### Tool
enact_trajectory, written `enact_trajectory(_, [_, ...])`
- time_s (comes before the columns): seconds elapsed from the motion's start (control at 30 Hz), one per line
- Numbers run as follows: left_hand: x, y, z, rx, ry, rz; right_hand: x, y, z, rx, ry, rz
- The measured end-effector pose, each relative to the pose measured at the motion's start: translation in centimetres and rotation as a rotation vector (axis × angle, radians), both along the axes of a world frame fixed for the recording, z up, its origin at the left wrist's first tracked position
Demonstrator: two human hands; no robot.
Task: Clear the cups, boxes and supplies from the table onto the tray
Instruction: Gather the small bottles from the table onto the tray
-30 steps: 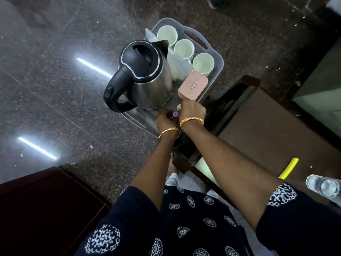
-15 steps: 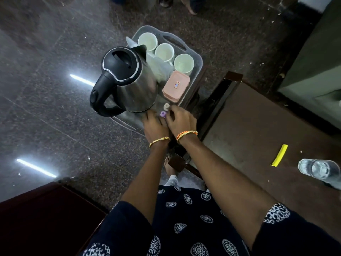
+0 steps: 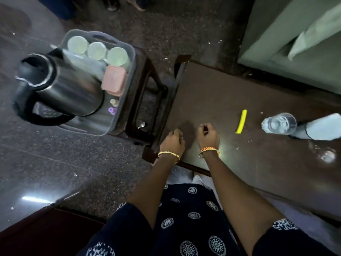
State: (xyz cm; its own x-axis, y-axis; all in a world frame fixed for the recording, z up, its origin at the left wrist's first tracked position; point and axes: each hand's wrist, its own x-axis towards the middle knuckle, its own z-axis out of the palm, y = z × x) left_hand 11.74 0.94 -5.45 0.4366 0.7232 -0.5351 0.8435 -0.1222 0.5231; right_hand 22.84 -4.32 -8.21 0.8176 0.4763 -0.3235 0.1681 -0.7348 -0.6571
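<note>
A clear plastic tray [image 3: 131, 58] rests on a dark stool at the left. It holds a steel kettle [image 3: 60, 87] with a black handle, three pale cups [image 3: 96, 50], a pink box [image 3: 114, 81] and two small spools, one cream [image 3: 114, 102] and one purple [image 3: 112, 110]. On the brown table [image 3: 212, 89] lie a yellow strip [image 3: 241, 121] and a clear water bottle [image 3: 280, 124] on its side. My left hand [image 3: 173, 140] and my right hand [image 3: 208, 133] hover over the table's near left corner, both loosely curled, with nothing seen in them.
A green sofa or cushion [image 3: 295, 39] fills the far right. The stool's dark wooden frame [image 3: 147, 100] sits between tray and table. A dark wooden piece [image 3: 36, 235] stands at the lower left. Someone's feet [image 3: 134, 4] show at the top edge.
Both hands have left the small spools on the tray and drawn back right to the table's corner. The view has swung right, showing more of the table.
</note>
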Motion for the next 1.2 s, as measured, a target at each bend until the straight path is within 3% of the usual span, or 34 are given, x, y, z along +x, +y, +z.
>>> enact_trajectory(0.13, [6.6,-3.2,-0.6,-0.108,0.045,-0.134,6.4,-4.7,-1.2,-0.098,0.064,-0.138])
enact_trajectory(0.27, [12.9,-5.4,-2.4,-0.177,0.046,-0.056,11.5,-6.8,-3.1,-0.099,0.190,-0.190])
enact_trajectory(0.6, [21.0,-5.9,-8.6,-0.183,-0.010,0.131,18.4,-6.1,-8.7,-0.296,0.156,-0.155])
enact_trajectory(0.73, [21.0,-5.9,-9.5,-0.211,-0.010,0.156,18.2,-6.9,-9.3,-0.321,0.134,-0.075])
enact_trajectory(0.9, [18.6,-5.9,-8.0,-0.258,-0.018,0.280,15.9,-8.0,-7.3,-0.208,0.115,0.012])
enact_trajectory(1.2, [6.3,-3.7,-2.9,-0.176,-0.209,0.621,6.4,-4.0,-0.1,-0.063,0.134,0.264])
